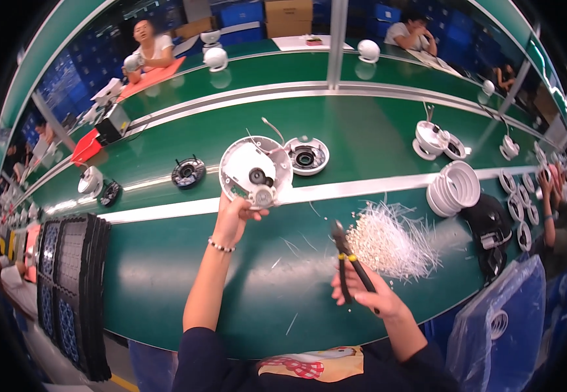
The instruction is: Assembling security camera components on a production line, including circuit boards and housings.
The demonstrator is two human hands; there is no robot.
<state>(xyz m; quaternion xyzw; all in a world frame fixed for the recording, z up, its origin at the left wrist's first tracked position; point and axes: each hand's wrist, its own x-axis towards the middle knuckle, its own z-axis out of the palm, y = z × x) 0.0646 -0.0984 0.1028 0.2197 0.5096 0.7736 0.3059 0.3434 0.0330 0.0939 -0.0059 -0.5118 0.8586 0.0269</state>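
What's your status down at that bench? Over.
Left hand holding white housing up. Right hand gripping cutters, apart from the housing. Pile of white strips beside the cutters.

The left forearm [206, 287] rises bare and steep from the lower edge, nearly straight through the left wrist [226, 236] to the left hand [236, 217], which is raised farther from the body than the other; it grips from below, its visible digits bent toward the right and the rest of them hidden. The right forearm [409, 338], also bare, slants up and leftward, with the right wrist [398, 313] leading into the right hand [370, 291], which sits lower and well apart from its partner, its fingers [340, 286] curled in a grip, slightly blurred
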